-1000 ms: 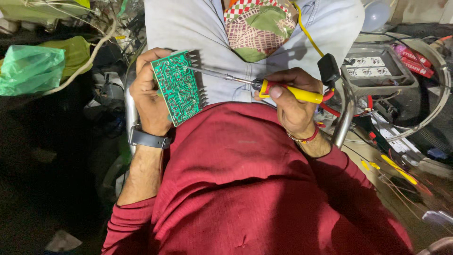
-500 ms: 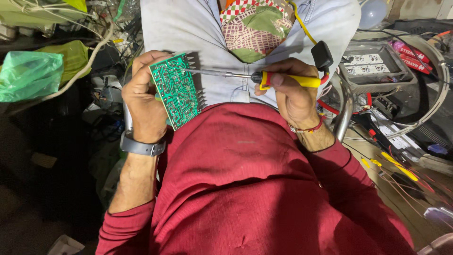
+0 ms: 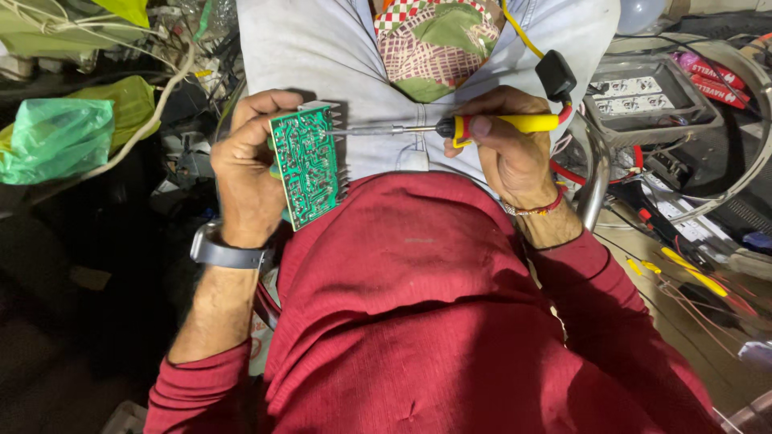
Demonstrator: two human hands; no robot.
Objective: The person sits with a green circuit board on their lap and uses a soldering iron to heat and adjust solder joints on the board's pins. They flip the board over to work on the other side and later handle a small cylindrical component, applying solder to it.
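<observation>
My left hand (image 3: 248, 173) grips a green circuit board (image 3: 307, 165) by its left edge, solder side facing me, held over my lap. My right hand (image 3: 505, 149) is closed around the yellow and red handle of a soldering iron (image 3: 450, 127). Its metal shaft runs left, and the tip touches the upper part of the board. A grey watch (image 3: 227, 251) sits on my left wrist and a red thread band on my right wrist.
A green plastic bag (image 3: 55, 137) and tangled cables lie at the left. A patterned cloth (image 3: 434, 44) rests on my light trousers. At the right stand a metal chair arm (image 3: 593, 169), a grey panel with sockets (image 3: 647, 96), red and yellow wires and tools.
Both hands stay in nearly the same place in view. The board has turned a little more upright, and the iron's tip stays at the board's upper part.
</observation>
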